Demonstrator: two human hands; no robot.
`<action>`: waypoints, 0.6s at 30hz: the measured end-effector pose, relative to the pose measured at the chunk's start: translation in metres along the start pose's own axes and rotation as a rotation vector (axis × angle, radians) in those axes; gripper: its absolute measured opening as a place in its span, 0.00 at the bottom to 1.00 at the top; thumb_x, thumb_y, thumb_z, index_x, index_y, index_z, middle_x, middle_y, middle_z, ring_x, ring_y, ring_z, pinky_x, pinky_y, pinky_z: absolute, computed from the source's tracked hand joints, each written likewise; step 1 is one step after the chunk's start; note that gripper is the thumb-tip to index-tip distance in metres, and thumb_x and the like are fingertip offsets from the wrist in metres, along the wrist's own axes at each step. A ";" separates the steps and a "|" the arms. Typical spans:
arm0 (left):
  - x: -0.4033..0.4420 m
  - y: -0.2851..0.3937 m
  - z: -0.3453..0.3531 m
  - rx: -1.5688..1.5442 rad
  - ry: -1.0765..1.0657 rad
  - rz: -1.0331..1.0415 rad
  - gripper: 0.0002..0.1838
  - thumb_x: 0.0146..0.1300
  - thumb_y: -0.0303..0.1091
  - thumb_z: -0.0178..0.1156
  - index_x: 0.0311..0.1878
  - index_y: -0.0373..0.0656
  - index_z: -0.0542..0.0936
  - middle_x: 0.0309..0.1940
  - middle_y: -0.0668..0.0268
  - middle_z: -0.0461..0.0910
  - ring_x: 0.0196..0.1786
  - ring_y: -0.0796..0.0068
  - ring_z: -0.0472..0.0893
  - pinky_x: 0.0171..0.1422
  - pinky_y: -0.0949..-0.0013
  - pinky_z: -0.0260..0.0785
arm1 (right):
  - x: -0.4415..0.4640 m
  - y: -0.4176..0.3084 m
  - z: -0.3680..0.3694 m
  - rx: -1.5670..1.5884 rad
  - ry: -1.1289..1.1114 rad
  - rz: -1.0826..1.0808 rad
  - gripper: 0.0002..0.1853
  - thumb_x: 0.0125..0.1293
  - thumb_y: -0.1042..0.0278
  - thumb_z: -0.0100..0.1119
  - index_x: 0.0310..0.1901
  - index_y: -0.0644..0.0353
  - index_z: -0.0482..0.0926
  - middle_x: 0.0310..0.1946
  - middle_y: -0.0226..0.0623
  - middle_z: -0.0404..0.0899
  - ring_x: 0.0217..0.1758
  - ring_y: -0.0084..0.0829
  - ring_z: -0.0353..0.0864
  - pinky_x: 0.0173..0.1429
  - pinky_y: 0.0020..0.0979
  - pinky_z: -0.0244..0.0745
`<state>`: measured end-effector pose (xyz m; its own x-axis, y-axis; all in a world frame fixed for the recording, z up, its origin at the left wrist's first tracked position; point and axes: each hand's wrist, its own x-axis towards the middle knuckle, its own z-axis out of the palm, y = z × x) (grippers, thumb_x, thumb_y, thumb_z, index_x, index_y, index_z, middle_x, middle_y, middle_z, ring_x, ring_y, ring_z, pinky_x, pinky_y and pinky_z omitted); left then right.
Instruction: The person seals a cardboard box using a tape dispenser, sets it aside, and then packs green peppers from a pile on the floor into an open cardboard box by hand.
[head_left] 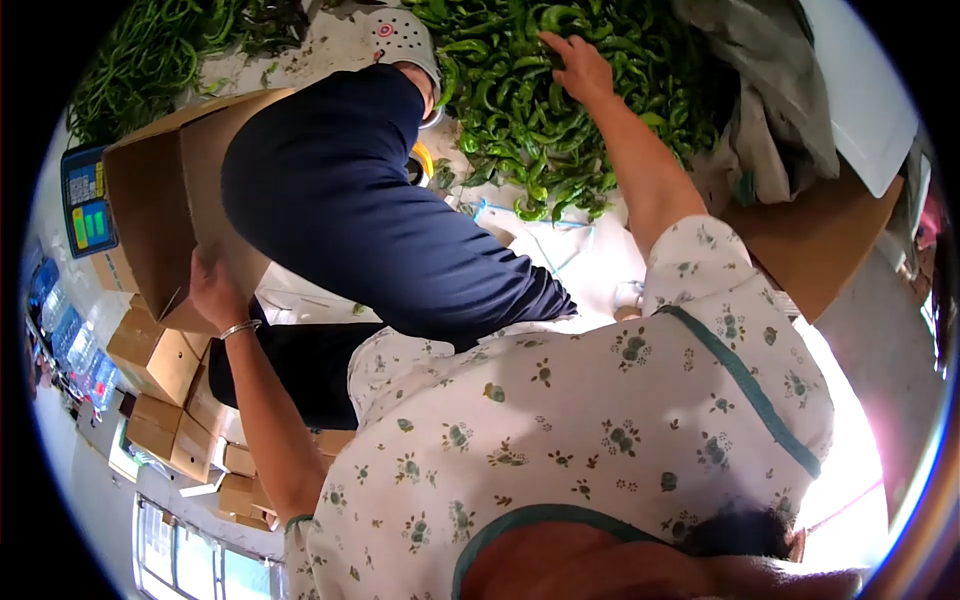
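My left hand (218, 290) grips the near edge of an open cardboard box (145, 205), which stands tilted beside my bent leg. Its inside is mostly in shadow. My right hand (582, 70) reaches over a wide heap of green chili peppers (525, 110), with its fingers spread and the fingertips close to the peppers. Nothing is visibly held in it. Whether the fingertips touch the peppers, I cannot tell.
A scale with a blue keypad (88, 200) stands behind the box. More long green peppers (140, 70) lie at the upper left. Several cardboard cartons (165, 355) are stacked at the left. Grey cloth (775, 110) hangs right of the heap. My grey clog (403, 42) rests beside the peppers.
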<state>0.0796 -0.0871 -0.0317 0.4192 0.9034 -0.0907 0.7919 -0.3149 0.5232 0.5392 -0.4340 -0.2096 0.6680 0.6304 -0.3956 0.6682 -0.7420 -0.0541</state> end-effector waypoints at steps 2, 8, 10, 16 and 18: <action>0.000 0.003 0.000 0.143 0.038 0.015 0.18 0.57 0.33 0.60 0.50 0.34 0.77 0.39 0.61 0.83 0.41 0.75 0.81 0.47 0.72 0.70 | -0.003 -0.004 -0.003 0.063 -0.051 0.012 0.36 0.61 0.58 0.61 0.66 0.21 0.53 0.65 0.33 0.57 0.64 0.44 0.63 0.56 0.51 0.75; 0.005 0.018 0.001 0.188 -0.020 -0.006 0.18 0.58 0.37 0.59 0.50 0.39 0.78 0.39 0.60 0.83 0.41 0.69 0.82 0.46 0.70 0.71 | -0.007 0.014 -0.046 0.433 0.111 -0.073 0.35 0.57 0.60 0.65 0.65 0.27 0.60 0.66 0.27 0.59 0.64 0.39 0.65 0.60 0.47 0.72; 0.008 0.015 0.005 0.218 -0.023 -0.020 0.18 0.59 0.39 0.57 0.50 0.42 0.77 0.40 0.60 0.83 0.42 0.65 0.82 0.46 0.67 0.71 | -0.011 0.013 -0.089 0.727 0.076 -0.037 0.35 0.55 0.63 0.67 0.64 0.31 0.63 0.62 0.28 0.65 0.59 0.36 0.70 0.56 0.44 0.73; 0.016 0.023 0.009 0.359 -0.067 0.006 0.18 0.59 0.42 0.51 0.53 0.53 0.76 0.43 0.59 0.81 0.46 0.53 0.79 0.47 0.58 0.71 | -0.029 0.018 -0.168 1.477 0.150 -0.109 0.37 0.49 0.69 0.71 0.63 0.41 0.67 0.57 0.30 0.72 0.60 0.32 0.69 0.61 0.40 0.68; 0.018 0.024 0.007 0.286 -0.116 0.012 0.19 0.59 0.42 0.51 0.54 0.53 0.75 0.45 0.58 0.80 0.48 0.51 0.78 0.49 0.57 0.70 | -0.035 0.013 -0.195 1.606 0.111 -0.243 0.36 0.50 0.71 0.69 0.62 0.43 0.68 0.54 0.28 0.73 0.58 0.30 0.71 0.60 0.38 0.69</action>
<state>0.1087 -0.0805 -0.0264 0.4639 0.8651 -0.1906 0.8726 -0.4092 0.2666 0.5885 -0.4215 -0.0175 0.6702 0.7212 -0.1752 -0.2075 -0.0446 -0.9772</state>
